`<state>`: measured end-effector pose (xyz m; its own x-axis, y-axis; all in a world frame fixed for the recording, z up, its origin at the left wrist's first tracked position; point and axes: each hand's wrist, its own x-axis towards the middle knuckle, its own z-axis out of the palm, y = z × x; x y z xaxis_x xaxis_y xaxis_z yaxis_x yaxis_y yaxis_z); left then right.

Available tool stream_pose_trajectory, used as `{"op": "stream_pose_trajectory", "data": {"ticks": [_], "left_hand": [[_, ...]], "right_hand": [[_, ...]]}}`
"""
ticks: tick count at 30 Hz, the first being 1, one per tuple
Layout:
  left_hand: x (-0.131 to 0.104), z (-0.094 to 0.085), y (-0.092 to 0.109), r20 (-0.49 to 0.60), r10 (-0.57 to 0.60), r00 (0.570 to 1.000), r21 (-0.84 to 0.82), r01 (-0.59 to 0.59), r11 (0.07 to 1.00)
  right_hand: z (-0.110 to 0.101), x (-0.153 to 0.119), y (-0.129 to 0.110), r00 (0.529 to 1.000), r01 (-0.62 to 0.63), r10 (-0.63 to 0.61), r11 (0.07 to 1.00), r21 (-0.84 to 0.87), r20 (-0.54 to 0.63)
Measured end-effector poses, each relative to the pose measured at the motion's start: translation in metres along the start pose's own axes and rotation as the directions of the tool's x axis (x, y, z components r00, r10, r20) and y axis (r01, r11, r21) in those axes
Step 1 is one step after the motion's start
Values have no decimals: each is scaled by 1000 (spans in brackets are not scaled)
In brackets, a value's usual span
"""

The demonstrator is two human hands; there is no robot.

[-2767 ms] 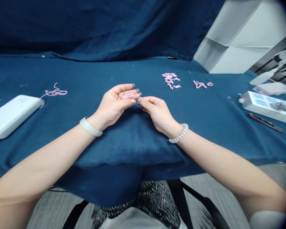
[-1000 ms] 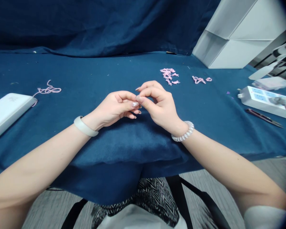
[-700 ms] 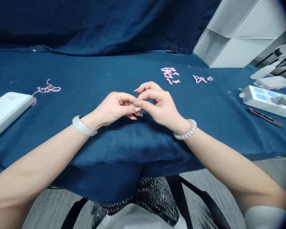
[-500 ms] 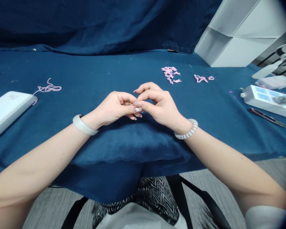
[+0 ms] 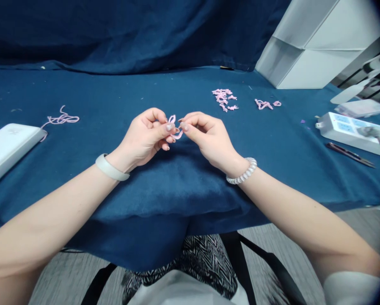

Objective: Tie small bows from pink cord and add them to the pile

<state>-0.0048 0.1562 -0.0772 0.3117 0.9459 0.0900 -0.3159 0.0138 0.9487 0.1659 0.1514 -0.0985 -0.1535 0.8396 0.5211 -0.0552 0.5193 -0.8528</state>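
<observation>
Between my two hands a short pink cord is looped, held above the blue cloth near its front edge. My left hand pinches it between thumb and finger, and a small loop stands up over the thumb. My right hand is closed on the cord's other side, thumb against fingertips. Part of the cord is hidden by the fingertips. Beyond the hands lie a pile of knotted pink cord pieces and a smaller group of pieces to its right.
At the left a white box-shaped device lies beside a loose pink cord. On the right are a power strip, dark tweezers, a clear plastic case and large white boxes.
The hands have moved slightly apart, and the left fingers have lifted. The pink cord, hidden before, now shows between them as a loop. The view has shifted slightly.
</observation>
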Motion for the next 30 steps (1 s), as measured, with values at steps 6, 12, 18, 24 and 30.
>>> {"op": "stream_pose_trajectory", "data": {"ticks": [6, 12, 18, 24, 30], "left_hand": [[1, 0, 4, -114, 93, 989, -51, -100, 994], [-3, 0, 8, -72, -18, 997, -67, 13, 998], [-7, 3, 10, 49, -132, 990, -91, 136, 986], [-6, 3, 4, 134, -144, 981, -59, 153, 986], [-6, 1, -2, 227, -112, 967, 17, 111, 994]], "right_hand": [[10, -4, 2, 996, -91, 90, 996, 23, 27], [16, -4, 5, 979, -205, 203, 974, 100, 29], [12, -1, 2, 966, -243, 252, 962, 128, -65], [6, -1, -4, 995, -36, 43, 996, 83, -92], [6, -2, -4, 996, 73, -72, 997, 12, -49]]}}
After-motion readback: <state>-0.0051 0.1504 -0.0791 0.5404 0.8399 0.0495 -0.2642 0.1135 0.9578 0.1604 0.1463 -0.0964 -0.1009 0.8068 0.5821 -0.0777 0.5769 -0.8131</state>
